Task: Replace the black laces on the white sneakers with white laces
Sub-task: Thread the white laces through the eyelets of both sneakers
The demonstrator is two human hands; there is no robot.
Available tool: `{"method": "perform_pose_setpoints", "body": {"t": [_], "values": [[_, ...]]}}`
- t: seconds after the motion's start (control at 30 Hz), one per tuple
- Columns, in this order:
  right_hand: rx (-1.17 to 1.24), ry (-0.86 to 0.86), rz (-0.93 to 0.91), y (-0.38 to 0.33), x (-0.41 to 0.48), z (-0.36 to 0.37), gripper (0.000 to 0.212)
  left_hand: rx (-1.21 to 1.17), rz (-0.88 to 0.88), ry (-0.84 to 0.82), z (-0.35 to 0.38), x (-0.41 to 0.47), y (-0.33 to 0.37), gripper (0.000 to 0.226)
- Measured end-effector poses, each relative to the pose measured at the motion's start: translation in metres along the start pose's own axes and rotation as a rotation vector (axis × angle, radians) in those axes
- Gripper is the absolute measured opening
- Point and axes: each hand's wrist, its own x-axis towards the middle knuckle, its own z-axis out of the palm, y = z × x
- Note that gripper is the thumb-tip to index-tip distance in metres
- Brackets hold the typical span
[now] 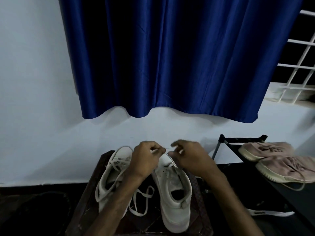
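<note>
Two white sneakers stand side by side on a dark patterned stool (88, 198), toes toward the wall. The left sneaker (110, 178) carries white laces, and a loose white lace (141, 201) trails between the shoes. Over the toe of the right sneaker (173, 193), my left hand (146, 160) pinches a white lace end. My right hand (190, 159), fingers curled, pinches another lace end just beside it. No black lace shows in this view.
A black shoe rack (238, 145) at the right holds a pair of pink sneakers (276, 160). A black shoe with a white sole (271, 212) lies below it. A blue curtain (170, 57) hangs on the white wall ahead; a white window grille (300, 65) is far right.
</note>
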Motion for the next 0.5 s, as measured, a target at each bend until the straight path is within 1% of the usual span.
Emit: {"method": "perform_pose_setpoints", "body": {"t": [0.07,0.1,0.13,0.23,0.33,0.4,0.5], "values": [[0.047,-0.152,0.055,0.016,-0.015,0.003,0.034,-0.011,-0.009,-0.031,0.013,-0.006,-0.002,0.01],[0.081,-0.199,0.059,0.021,-0.021,0.006,0.031,-0.012,-0.013,-0.049,0.019,-0.008,-0.004,0.01],[0.112,-0.201,0.063,0.024,-0.024,0.01,0.028,-0.005,-0.021,-0.068,0.025,-0.009,-0.005,0.01],[0.15,-0.05,0.078,0.036,-0.028,0.025,0.02,0.087,-0.036,-0.122,0.036,-0.011,-0.012,0.009],[0.348,0.051,0.142,0.046,-0.034,0.034,0.017,0.178,-0.068,-0.138,0.038,-0.01,-0.015,0.01],[0.472,0.086,0.198,0.049,-0.035,0.037,0.016,0.22,-0.062,-0.15,0.04,-0.006,-0.015,0.011],[0.576,0.082,0.263,0.052,-0.035,0.041,0.017,0.268,-0.069,-0.151,0.043,-0.004,-0.015,0.013]]}}
